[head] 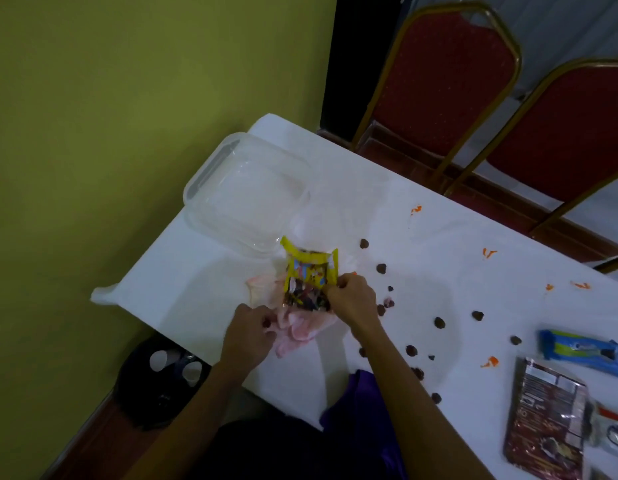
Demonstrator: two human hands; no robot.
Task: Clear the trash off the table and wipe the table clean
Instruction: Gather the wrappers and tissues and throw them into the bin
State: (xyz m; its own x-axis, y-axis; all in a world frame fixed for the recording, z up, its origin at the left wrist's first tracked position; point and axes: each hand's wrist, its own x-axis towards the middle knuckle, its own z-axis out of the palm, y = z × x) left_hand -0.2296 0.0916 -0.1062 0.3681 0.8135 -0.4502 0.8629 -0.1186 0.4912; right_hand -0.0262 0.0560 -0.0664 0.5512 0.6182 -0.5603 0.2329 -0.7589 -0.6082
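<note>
Both hands work at the near left corner of the table (387,188). The right hand (352,297) pinches the lower right edge of a torn yellow wrapper (309,275), fingers pressed together on it. The left hand (250,332) is curled around a fold of the pink cloth (300,329) lying under the wrapper; how tightly I cannot tell. If the wrapper tips while lifted, anything left inside could spill onto the cloth. Dark crumbs (439,322) are scattered just to the right, with orange smears (489,252) farther off. A clear plastic container (245,188) sits just beyond, and a black bin (162,379) stands on the floor at the left. Dragging the cloth could scatter the crumbs.
</note>
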